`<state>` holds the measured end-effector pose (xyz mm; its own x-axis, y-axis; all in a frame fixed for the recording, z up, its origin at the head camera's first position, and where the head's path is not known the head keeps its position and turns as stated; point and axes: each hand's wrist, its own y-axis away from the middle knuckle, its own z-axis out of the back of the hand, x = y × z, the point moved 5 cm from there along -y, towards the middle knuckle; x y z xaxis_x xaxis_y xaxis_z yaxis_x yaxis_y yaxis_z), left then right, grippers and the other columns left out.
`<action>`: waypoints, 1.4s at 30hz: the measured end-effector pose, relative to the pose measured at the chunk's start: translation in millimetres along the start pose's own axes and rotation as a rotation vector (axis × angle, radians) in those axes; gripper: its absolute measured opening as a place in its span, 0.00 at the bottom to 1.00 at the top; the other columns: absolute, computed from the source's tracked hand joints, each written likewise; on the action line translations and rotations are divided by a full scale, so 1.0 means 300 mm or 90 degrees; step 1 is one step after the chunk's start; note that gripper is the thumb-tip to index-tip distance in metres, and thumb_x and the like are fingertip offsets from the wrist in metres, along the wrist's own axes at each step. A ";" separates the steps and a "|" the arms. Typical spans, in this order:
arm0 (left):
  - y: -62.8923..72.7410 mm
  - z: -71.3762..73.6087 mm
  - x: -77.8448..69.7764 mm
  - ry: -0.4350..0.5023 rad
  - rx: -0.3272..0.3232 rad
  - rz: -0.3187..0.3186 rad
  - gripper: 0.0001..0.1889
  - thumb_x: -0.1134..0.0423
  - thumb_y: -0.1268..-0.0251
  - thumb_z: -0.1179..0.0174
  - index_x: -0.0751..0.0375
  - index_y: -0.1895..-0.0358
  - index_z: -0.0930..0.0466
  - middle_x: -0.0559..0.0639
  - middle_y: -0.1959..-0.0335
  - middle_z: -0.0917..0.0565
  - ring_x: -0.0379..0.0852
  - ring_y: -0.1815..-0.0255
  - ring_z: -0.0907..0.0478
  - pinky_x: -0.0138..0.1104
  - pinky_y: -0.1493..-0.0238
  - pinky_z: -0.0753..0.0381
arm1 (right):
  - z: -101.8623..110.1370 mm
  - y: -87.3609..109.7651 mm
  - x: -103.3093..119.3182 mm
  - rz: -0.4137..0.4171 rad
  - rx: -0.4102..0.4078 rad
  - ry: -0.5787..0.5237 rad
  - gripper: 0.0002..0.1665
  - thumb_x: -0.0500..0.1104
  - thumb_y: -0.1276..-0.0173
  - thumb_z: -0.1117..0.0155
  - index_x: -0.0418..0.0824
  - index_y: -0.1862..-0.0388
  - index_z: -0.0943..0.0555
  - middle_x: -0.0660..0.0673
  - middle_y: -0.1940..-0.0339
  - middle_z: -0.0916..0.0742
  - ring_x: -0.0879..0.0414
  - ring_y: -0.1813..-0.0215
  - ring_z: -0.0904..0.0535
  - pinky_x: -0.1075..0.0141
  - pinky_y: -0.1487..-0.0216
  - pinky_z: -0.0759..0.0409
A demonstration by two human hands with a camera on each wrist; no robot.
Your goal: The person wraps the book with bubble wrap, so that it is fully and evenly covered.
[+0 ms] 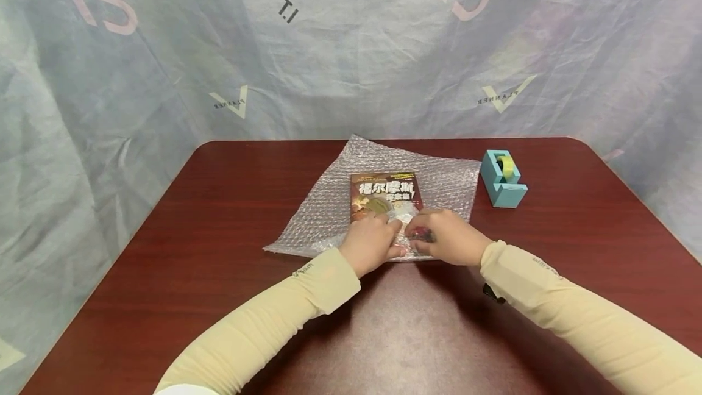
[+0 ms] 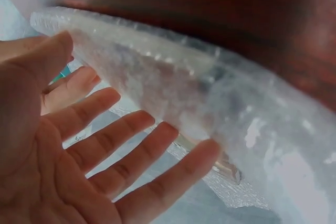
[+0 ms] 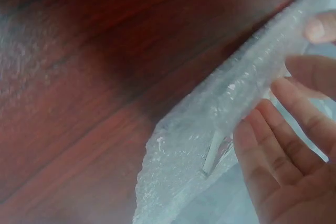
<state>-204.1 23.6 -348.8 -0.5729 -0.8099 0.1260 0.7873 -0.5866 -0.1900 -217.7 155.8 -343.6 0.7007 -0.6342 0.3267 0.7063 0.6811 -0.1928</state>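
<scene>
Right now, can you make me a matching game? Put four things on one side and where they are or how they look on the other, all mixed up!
Things:
1. book
2. bubble wrap
3. tape dispenser
4. table

Clues:
A. light blue, with a yellow roll
B. dark reddish brown
C. see-through, spread under the book
D. face up, with big white writing

Right pairs: 1-D, 2-C, 3-A, 4-B
</scene>
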 end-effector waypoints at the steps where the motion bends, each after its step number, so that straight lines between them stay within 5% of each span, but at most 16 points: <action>1: -0.003 0.001 0.002 0.001 -0.002 -0.002 0.26 0.39 0.36 0.34 0.58 0.50 0.17 0.54 0.57 0.14 0.52 0.56 0.16 0.42 0.61 0.14 | 0.000 0.000 -0.001 -0.002 0.008 -0.006 0.10 0.36 0.37 0.25 0.39 0.57 0.12 0.46 0.59 0.13 0.55 0.65 0.20 0.56 0.58 0.19; 7: -0.022 0.003 0.008 0.000 0.013 0.000 0.26 0.38 0.42 0.31 0.57 0.55 0.19 0.53 0.58 0.15 0.52 0.58 0.16 0.41 0.62 0.14 | 0.009 0.010 -0.011 -0.013 0.041 -0.050 0.12 0.38 0.34 0.28 0.40 0.51 0.13 0.45 0.54 0.14 0.54 0.60 0.18 0.52 0.52 0.19; 14: -0.031 0.004 0.008 0.016 0.030 0.008 0.26 0.38 0.43 0.30 0.57 0.55 0.19 0.53 0.57 0.15 0.53 0.57 0.16 0.42 0.63 0.14 | 0.036 0.032 -0.055 -0.068 -0.005 -0.050 0.09 0.38 0.32 0.30 0.42 0.54 0.11 0.46 0.54 0.11 0.48 0.52 0.15 0.49 0.50 0.19; 21: -0.033 0.002 0.008 0.020 0.036 0.009 0.26 0.39 0.43 0.30 0.58 0.56 0.21 0.52 0.57 0.15 0.54 0.58 0.17 0.42 0.64 0.14 | 0.099 0.087 -0.157 -0.283 -0.065 0.012 0.19 0.43 0.30 0.33 0.32 0.46 0.14 0.38 0.60 0.10 0.44 0.61 0.14 0.46 0.64 0.16; 27: -0.035 0.000 0.003 0.015 0.056 0.011 0.27 0.38 0.42 0.31 0.58 0.53 0.21 0.53 0.53 0.15 0.55 0.56 0.17 0.42 0.64 0.14 | 0.134 0.137 -0.234 -0.424 -0.016 0.057 0.25 0.52 0.28 0.36 0.30 0.49 0.16 0.38 0.67 0.12 0.43 0.69 0.19 0.47 0.75 0.21; 34: -0.036 -0.002 -0.001 -0.007 0.069 0.013 0.29 0.37 0.41 0.33 0.57 0.49 0.21 0.53 0.51 0.16 0.54 0.55 0.17 0.41 0.64 0.14 | 0.115 0.151 -0.273 -0.463 0.039 -0.033 0.32 0.58 0.25 0.41 0.30 0.44 0.16 0.32 0.52 0.13 0.39 0.55 0.19 0.45 0.61 0.19; 42: -0.036 -0.004 -0.004 -0.007 0.074 0.013 0.29 0.38 0.41 0.33 0.57 0.48 0.22 0.52 0.50 0.17 0.54 0.54 0.18 0.41 0.62 0.14 | 0.090 0.140 -0.277 -0.491 0.017 -0.189 0.24 0.52 0.25 0.38 0.28 0.55 0.22 0.40 0.67 0.17 0.49 0.64 0.23 0.59 0.66 0.23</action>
<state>-212.2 31.0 -348.2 -0.5538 -0.8217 0.1345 0.8206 -0.5660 -0.0793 -248.9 247.0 -353.9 -0.0376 -0.8067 0.5898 0.9729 0.1053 0.2060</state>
